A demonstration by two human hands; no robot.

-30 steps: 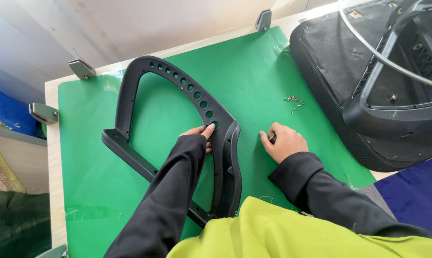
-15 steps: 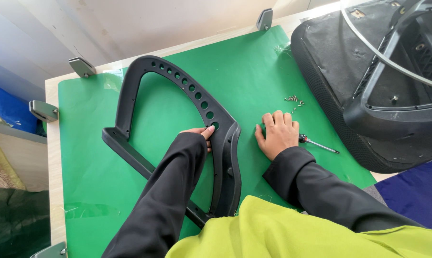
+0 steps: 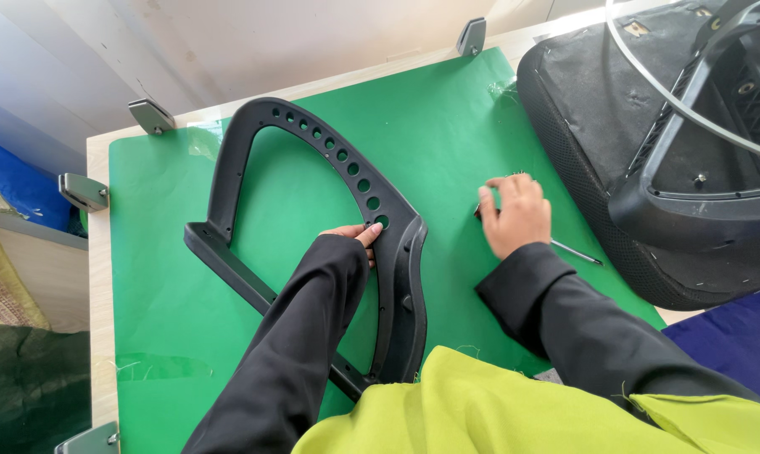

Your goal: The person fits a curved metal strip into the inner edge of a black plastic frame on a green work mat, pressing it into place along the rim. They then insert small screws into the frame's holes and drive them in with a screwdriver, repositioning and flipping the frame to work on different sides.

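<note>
Black chair frame (image 3: 313, 244) flat on green mat (image 3: 447, 126), tabletop; nothing fitted in its holes yet. Left hand (image 3: 359, 238) rests on frame, fingers loose, pinching nothing. Right hand (image 3: 514, 214) spread over small screws, beside metal tool (image 3: 577, 252). Chair seat (image 3: 641, 143) lies apart, unattached.

The curved black plastic frame with round holes (image 3: 313, 244) looked matt and smooth; the green mat (image 3: 447, 126) showed a slight sheen; the thin metal tool (image 3: 577, 252) gleamed; the black chair seat (image 3: 590, 126) was coarse fabric.
</note>
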